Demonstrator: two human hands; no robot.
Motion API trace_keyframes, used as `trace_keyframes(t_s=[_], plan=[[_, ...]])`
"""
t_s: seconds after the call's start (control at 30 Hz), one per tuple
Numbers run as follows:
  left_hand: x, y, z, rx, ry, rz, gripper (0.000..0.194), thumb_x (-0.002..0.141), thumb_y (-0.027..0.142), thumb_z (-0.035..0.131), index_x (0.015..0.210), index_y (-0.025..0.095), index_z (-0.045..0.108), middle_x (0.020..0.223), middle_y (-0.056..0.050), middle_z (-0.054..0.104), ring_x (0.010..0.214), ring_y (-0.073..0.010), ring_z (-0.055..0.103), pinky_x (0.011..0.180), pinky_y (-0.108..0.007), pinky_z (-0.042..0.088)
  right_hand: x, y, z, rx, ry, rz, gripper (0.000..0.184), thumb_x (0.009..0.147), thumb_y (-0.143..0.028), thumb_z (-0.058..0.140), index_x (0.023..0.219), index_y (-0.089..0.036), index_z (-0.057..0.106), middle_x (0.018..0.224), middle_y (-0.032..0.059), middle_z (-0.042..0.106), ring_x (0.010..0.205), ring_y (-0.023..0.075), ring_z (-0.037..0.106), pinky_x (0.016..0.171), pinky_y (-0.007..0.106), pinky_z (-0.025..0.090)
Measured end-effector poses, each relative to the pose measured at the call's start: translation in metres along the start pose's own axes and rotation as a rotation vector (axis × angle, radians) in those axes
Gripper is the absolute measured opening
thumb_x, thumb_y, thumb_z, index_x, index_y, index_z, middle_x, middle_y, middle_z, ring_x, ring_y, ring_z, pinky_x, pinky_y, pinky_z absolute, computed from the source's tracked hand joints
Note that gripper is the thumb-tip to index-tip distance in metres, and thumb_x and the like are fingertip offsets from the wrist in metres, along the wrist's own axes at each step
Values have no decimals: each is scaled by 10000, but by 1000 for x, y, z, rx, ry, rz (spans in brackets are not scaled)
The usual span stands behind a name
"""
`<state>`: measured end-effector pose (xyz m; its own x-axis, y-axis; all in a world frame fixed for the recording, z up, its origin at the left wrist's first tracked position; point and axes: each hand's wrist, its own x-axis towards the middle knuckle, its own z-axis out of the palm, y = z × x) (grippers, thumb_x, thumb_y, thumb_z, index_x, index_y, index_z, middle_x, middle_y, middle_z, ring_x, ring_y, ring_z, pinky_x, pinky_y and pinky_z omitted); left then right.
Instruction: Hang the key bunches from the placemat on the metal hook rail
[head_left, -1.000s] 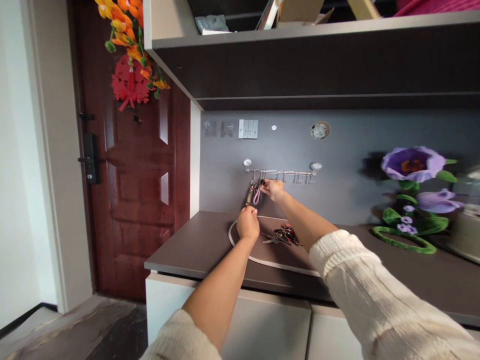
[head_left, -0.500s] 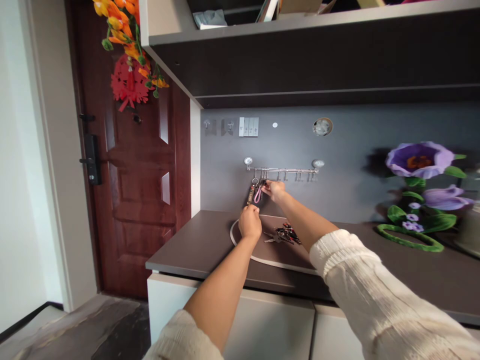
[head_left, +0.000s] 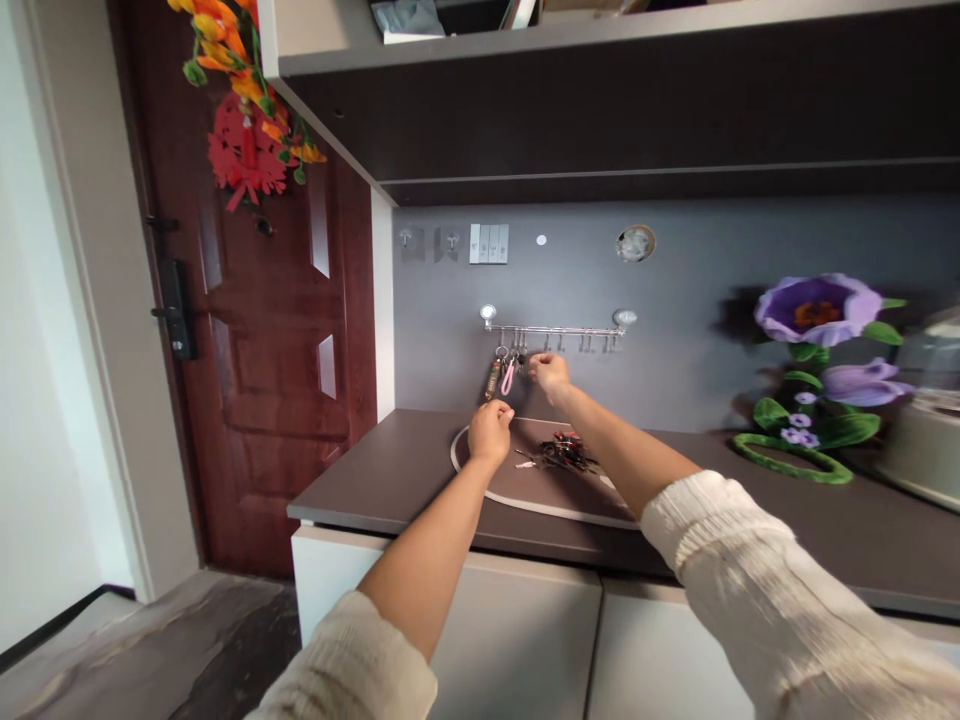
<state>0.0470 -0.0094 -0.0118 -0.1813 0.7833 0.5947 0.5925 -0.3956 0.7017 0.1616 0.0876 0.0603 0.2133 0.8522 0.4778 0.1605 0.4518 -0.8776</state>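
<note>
A silver hook rail (head_left: 559, 330) is fixed to the grey back wall. From its left hooks hang a brown keychain with lettering (head_left: 493, 379), a pink strap loop (head_left: 508, 377) and a dark key (head_left: 521, 360). My right hand (head_left: 551, 375) is just right of that key, fingers bent and slightly apart, nothing visible in them. Just below the brown keychain, my left hand (head_left: 490, 432) has its fingers curled in, with nothing seen in it. A pile of keys (head_left: 566, 452) lies on a light-rimmed mat (head_left: 517, 502) beneath my right forearm.
An overhead shelf (head_left: 600, 110) juts out above the dark counter (head_left: 360, 485). Purple fabric flowers (head_left: 817, 310) stand right, near a pale rounded appliance (head_left: 922, 450). A red-brown door (head_left: 277, 400) is left. Small wall hooks (head_left: 452, 243) and a switch panel (head_left: 489, 244) are above the rail.
My right hand has let go of the hanging keys and moved a little to the right. My left hand stays low by the keychain. The view has shifted slightly.
</note>
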Motion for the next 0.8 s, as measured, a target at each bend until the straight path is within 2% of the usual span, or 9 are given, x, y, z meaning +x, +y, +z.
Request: trace_keyframes(t_s=[0.1, 0.27, 0.43, 0.57, 0.8], plan=[[1, -4, 0, -82, -17, 3, 100, 756, 196, 519, 780, 168, 612, 816, -39, 637, 760, -127, 563, 732, -246, 408, -14, 1, -14, -126, 7, -74, 63, 691, -162, 497, 716, -165, 554, 647, -15, 566, 583, 93, 505, 659, 253, 439], [2, -9, 0, -163, -85, 15, 96, 733, 203, 538, 766, 153, 613, 775, -37, 636, 716, -125, 559, 717, -255, 416, -47, 5, -38, -260, -101, -198, 131, 703, -227, 512, 790, -158, 580, 763, 29, 631, 729, 136, 567, 752, 298, 426], [-2, -8, -3, -240, -181, 23, 101, 710, 199, 554, 752, 129, 614, 725, -32, 623, 675, -117, 544, 698, -257, 414, -84, 10, -58, -331, -202, -256, 151, 742, -253, 499, 826, -161, 586, 773, 39, 649, 728, 141, 587, 734, 289, 433], [-7, -4, -7, -230, -273, 45, 126, 701, 214, 562, 756, 120, 625, 695, -23, 614, 631, -110, 518, 672, -258, 406, -109, 11, -74, -490, -240, -319, 158, 769, -261, 486, 817, -169, 604, 779, 42, 652, 714, 145, 579, 712, 277, 429], [-12, -3, -10, -172, -456, 135, 139, 677, 227, 581, 731, 109, 632, 665, -14, 609, 616, -97, 501, 644, -236, 388, -119, 20, -92, -779, -303, -431, 173, 793, -237, 476, 808, -168, 634, 822, 67, 659, 801, 177, 550, 742, 282, 399]])
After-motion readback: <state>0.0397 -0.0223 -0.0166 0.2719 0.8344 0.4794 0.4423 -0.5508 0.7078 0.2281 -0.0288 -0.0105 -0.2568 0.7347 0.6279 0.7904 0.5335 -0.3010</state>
